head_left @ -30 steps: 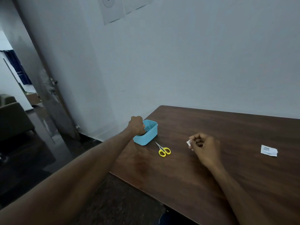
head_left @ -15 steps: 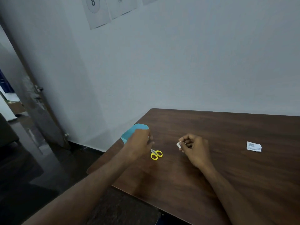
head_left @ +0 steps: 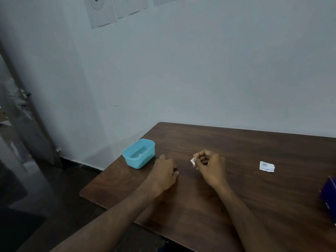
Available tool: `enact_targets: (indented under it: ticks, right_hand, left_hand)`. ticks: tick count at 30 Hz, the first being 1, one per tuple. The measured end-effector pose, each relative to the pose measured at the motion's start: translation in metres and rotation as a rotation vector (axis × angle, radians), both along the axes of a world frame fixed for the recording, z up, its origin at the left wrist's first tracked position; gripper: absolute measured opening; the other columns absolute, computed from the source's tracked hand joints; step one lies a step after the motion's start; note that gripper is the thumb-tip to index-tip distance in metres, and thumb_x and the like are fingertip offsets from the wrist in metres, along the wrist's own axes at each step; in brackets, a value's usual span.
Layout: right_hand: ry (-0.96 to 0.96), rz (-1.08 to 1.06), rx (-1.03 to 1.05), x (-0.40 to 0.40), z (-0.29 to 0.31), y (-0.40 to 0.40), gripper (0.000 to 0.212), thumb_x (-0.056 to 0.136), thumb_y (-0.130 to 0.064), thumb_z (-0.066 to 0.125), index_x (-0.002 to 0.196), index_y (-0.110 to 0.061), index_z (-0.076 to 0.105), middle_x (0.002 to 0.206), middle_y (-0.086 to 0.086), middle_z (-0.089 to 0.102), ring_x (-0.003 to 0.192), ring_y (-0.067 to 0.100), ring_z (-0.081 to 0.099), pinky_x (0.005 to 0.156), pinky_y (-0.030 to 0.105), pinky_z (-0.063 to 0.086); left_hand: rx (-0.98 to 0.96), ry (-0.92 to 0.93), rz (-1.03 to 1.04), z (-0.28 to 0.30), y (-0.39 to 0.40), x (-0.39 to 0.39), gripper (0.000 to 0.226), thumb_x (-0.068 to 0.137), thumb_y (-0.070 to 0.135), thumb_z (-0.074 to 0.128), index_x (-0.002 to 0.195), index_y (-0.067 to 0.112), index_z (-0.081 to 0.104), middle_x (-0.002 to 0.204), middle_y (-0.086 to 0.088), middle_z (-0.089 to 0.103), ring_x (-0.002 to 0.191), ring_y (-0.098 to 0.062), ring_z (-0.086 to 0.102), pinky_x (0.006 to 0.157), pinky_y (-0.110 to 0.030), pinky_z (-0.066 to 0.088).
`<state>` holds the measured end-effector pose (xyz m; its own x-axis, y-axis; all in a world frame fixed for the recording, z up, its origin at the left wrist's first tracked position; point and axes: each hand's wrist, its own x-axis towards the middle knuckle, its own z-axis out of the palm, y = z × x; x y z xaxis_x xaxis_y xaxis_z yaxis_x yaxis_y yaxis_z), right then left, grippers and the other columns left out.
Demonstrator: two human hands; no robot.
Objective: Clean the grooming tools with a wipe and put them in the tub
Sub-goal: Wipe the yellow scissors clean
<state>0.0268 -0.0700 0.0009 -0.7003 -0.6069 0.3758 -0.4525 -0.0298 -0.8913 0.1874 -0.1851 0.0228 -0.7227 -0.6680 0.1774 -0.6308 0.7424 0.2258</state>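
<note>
The left hand (head_left: 163,171) lies knuckles-up on the counter (head_left: 236,197) at 4 o'clock from the tub (head_left: 139,153), covering the scissors; whether its fingers grip them I cannot tell. The right hand (head_left: 209,166) pinches the wipe (head_left: 193,161). Next: lift the scissors to the wipe. Half a second ago the yellow handles showed beside that hand; now they're hidden.

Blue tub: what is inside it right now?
Inside the blue tub a small pale or metallic item lies on the floor; too small to identify. The near wall hides part of the floor.
</note>
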Motion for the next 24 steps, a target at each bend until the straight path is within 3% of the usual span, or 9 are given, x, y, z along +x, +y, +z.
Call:
enact_targets:
  ticks: [7, 9, 11, 15, 20, 24]
  right_hand:
    - [-0.08, -0.107, -0.044, -0.027, 0.003, 0.014, 0.023, 0.091, 0.0, 0.077, 0.083, -0.02, 0.075, 0.078, 0.004, 0.078, 0.064, 0.012, 0.078, 0.07, 0.04, 0.068]
    - [-0.113, -0.145, -0.06, -0.034, 0.003, 0.016, 0.021, 0.092, 0.0, 0.077, 0.085, -0.019, 0.075, 0.077, 0.003, 0.078, 0.063, 0.012, 0.078, 0.069, 0.039, 0.067]
    - [-0.137, -0.164, -0.07, -0.039, 0.002, 0.018, 0.019, 0.092, 0.001, 0.077, 0.086, -0.018, 0.075, 0.078, 0.002, 0.079, 0.063, 0.012, 0.078, 0.07, 0.039, 0.067]
    - [-0.172, -0.207, -0.087, -0.055, -0.001, 0.018, 0.019, 0.092, -0.001, 0.076, 0.088, -0.019, 0.075, 0.08, 0.003, 0.08, 0.067, 0.017, 0.079, 0.074, 0.046, 0.067]
    - [-0.229, -0.302, -0.11, -0.073, -0.006, 0.026, 0.016, 0.091, 0.0, 0.074, 0.089, -0.015, 0.077, 0.08, 0.003, 0.081, 0.068, 0.018, 0.079, 0.076, 0.051, 0.067]
    - [-0.21, -0.33, -0.094, -0.077, -0.009, 0.023, 0.019, 0.089, -0.001, 0.076, 0.086, -0.02, 0.077, 0.077, 0.0, 0.08, 0.067, 0.016, 0.079, 0.075, 0.054, 0.066]
  left_hand:
    - [0.134, 0.126, -0.034, -0.007, -0.007, -0.036, 0.051, 0.088, 0.032, 0.087, 0.133, 0.022, 0.067, 0.127, -0.002, 0.065, 0.121, -0.017, 0.059, 0.095, -0.022, 0.045]
    - [0.243, 0.209, -0.028, -0.009, -0.007, -0.043, 0.055, 0.082, 0.03, 0.093, 0.13, 0.017, 0.071, 0.121, 0.0, 0.071, 0.111, -0.013, 0.066, 0.092, -0.017, 0.052]
    - [0.372, 0.312, -0.021, -0.012, -0.007, -0.05, 0.057, 0.073, 0.028, 0.1, 0.121, 0.014, 0.074, 0.11, 0.004, 0.073, 0.097, -0.008, 0.067, 0.078, -0.005, 0.051]
    - [0.464, 0.42, -0.018, -0.019, -0.007, -0.075, 0.059, 0.061, 0.032, 0.106, 0.111, 0.015, 0.079, 0.102, 0.006, 0.078, 0.092, -0.008, 0.071, 0.085, -0.017, 0.059]
    - [0.494, 0.39, -0.118, -0.019, -0.004, -0.106, 0.06, 0.063, 0.032, 0.106, 0.113, 0.018, 0.076, 0.096, 0.01, 0.075, 0.081, 0.003, 0.066, 0.067, -0.001, 0.049]
    - [0.423, 0.384, -0.196, -0.012, -0.002, -0.138, 0.049, 0.071, 0.027, 0.1, 0.113, 0.025, 0.074, 0.081, 0.012, 0.068, 0.069, 0.002, 0.06, 0.058, -0.004, 0.041]
